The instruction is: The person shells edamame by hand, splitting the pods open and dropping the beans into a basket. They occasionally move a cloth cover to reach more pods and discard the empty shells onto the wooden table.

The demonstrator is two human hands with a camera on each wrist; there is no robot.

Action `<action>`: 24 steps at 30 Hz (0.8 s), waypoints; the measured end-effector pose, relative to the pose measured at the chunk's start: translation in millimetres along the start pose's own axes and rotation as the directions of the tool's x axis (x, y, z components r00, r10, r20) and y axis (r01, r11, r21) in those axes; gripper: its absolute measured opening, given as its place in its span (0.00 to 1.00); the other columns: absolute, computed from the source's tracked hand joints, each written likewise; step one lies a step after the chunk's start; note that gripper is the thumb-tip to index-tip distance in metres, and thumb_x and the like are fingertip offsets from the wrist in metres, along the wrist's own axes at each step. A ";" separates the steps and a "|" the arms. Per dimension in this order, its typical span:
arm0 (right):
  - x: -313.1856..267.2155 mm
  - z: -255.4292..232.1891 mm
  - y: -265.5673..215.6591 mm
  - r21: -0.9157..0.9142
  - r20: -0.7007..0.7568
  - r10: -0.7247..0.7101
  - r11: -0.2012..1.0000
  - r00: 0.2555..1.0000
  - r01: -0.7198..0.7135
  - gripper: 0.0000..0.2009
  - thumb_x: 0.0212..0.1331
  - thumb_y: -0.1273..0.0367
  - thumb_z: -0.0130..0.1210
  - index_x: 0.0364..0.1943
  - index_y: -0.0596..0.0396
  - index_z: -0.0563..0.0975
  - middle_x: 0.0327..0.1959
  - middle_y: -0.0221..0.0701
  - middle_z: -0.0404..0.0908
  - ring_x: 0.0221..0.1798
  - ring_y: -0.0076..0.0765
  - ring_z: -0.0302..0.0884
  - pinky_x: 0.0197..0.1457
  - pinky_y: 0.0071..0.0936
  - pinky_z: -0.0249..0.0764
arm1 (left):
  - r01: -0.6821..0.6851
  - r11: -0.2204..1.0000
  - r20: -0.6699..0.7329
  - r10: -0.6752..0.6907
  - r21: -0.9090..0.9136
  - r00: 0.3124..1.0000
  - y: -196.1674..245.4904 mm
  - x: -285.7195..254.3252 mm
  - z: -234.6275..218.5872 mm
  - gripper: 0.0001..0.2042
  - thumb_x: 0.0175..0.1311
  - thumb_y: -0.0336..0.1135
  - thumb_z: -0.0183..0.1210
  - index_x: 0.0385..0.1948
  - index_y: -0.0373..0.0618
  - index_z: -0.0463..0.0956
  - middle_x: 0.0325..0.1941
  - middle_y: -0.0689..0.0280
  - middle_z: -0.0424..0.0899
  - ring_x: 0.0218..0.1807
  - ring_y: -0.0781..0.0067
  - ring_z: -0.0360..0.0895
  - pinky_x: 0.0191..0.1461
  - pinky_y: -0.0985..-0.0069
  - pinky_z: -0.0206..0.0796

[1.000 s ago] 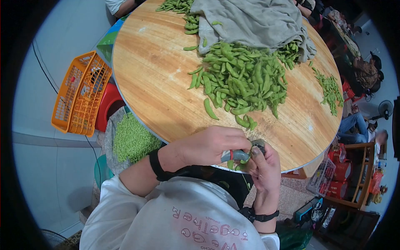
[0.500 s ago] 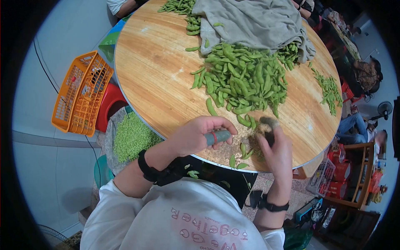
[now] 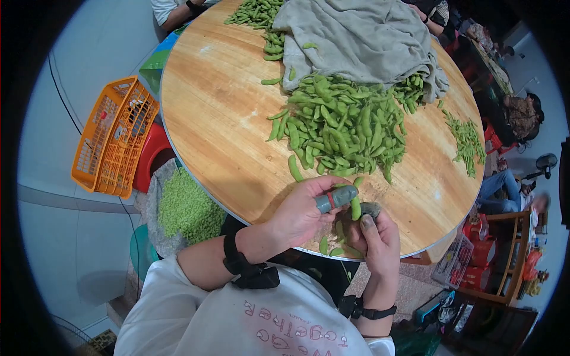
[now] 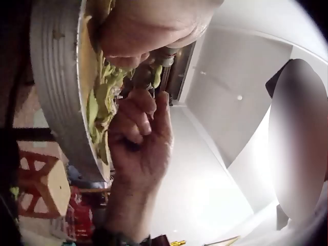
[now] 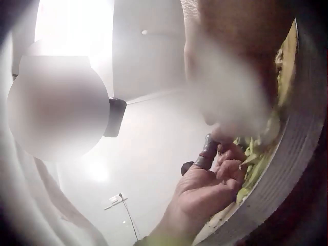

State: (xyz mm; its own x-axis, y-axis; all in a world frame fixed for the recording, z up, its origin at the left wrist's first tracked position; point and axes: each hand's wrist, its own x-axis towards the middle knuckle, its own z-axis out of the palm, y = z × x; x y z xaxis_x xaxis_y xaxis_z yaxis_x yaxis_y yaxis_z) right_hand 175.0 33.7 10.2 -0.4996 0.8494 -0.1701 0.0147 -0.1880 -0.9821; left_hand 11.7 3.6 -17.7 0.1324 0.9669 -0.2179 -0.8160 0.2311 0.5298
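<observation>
At the near edge of the round wooden table [image 3: 225,118] my two hands meet over one green edamame pod [image 3: 355,207]. My left hand [image 3: 323,204] wears a grey-blue finger guard [image 3: 336,197] with a red band and pinches the pod's upper end. My right hand [image 3: 363,224], fingers curled, holds the pod from below; a dark guard [image 3: 371,209] covers one fingertip. The left wrist view shows the right hand [image 4: 141,138] curled against the table rim [image 4: 56,102]. In the right wrist view the left hand [image 5: 210,189] is seen from below.
A big heap of pods [image 3: 344,124] lies mid-table, partly under a grey cloth [image 3: 362,35]; a smaller heap [image 3: 466,139] lies to the right. Loose shells [image 3: 332,244] sit by my hands. Left of the table are shelled beans [image 3: 187,204], an orange basket [image 3: 113,136] and a red stool [image 3: 155,151].
Half a second ago my hands were apart, the right one reaching toward the heap. They have come back together at the table's edge with a pod between them.
</observation>
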 end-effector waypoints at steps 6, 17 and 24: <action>-1.5 -9.5 4.1 0.242 0.200 0.141 0.952 0.970 -0.188 0.12 0.65 0.66 0.39 0.38 0.62 0.69 0.20 0.25 0.67 0.19 0.15 0.57 0.21 0.13 0.52 | -0.079 0.907 -0.013 0.093 0.413 0.996 2.9 1.3 5.4 0.08 0.60 0.28 0.52 0.39 0.39 0.73 0.34 0.71 0.76 0.33 0.87 0.70 0.36 0.88 0.60; -3.8 -8.8 4.4 0.423 0.257 0.303 0.819 0.918 -0.389 0.10 0.64 0.71 0.39 0.45 0.61 0.68 0.19 0.26 0.66 0.15 0.14 0.51 0.15 0.11 0.47 | -0.234 0.465 0.129 0.246 0.854 0.961 8.4 -7.3 18.0 0.07 0.55 0.26 0.57 0.35 0.38 0.74 0.29 0.70 0.75 0.32 0.82 0.71 0.38 0.83 0.64; -17.7 -4.0 1.9 0.534 0.338 0.225 0.753 0.914 -0.383 0.11 0.64 0.72 0.40 0.47 0.60 0.67 0.20 0.29 0.66 0.15 0.14 0.51 0.16 0.11 0.47 | -0.083 0.964 0.346 -0.010 0.253 0.938 -1.8 3.9 -0.5 0.07 0.57 0.32 0.55 0.34 0.39 0.73 0.31 0.68 0.75 0.35 0.79 0.73 0.41 0.84 0.63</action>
State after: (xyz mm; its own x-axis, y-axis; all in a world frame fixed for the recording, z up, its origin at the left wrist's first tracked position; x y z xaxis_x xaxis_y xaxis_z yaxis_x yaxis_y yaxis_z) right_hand 187.4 20.2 11.0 -0.7462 0.5669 -0.3489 -0.2602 -0.7308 -0.6310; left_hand 13.4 6.9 -20.0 0.3273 0.9420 0.0739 -0.6553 0.1700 0.7360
